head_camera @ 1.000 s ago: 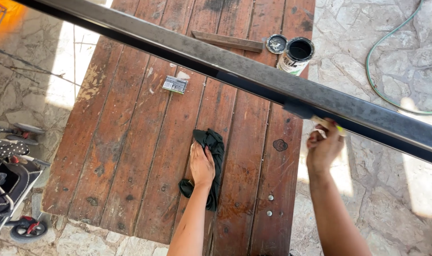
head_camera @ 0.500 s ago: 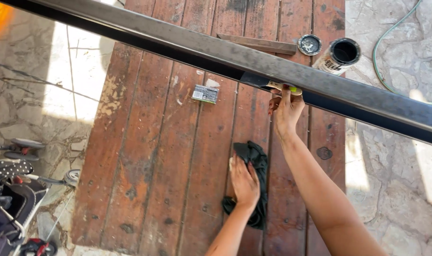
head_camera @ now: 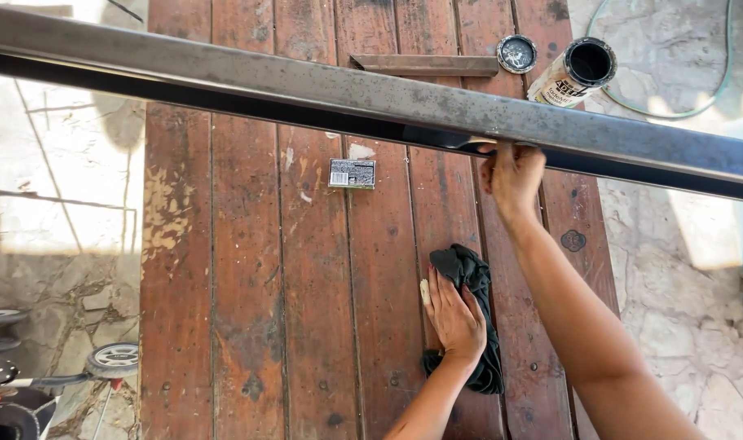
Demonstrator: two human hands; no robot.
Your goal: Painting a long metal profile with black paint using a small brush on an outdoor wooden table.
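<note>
Overhead, a long dark metal bar [head_camera: 322,85] is running across the view from upper left to right, sitting above a table of reddish wooden planks [head_camera: 249,269]; the right hand [head_camera: 511,173] is reaching up to the bar's lower edge, fingers curled against it, though whether they are fully clamping round it cannot be told from this angle; the left hand [head_camera: 455,318] is lying flat and open, palm down, pressing on a crumpled black cloth [head_camera: 473,314] that is resting on the planks towards the table's right side; the cloth is showing above and below the hand. Well apart from the cloth, nearer the bar, a small grey rectangular packet [head_camera: 352,173] is lying on the planks; beyond the bar, at the far end of the table, a short flat metal strip [head_camera: 424,64] is lying beside a round lid [head_camera: 516,54], and an open can [head_camera: 579,72] is standing just right of the lid; a green hose [head_camera: 718,81] is curving over the stone paving at the right; wheeled gear is showing at the lower left.
</note>
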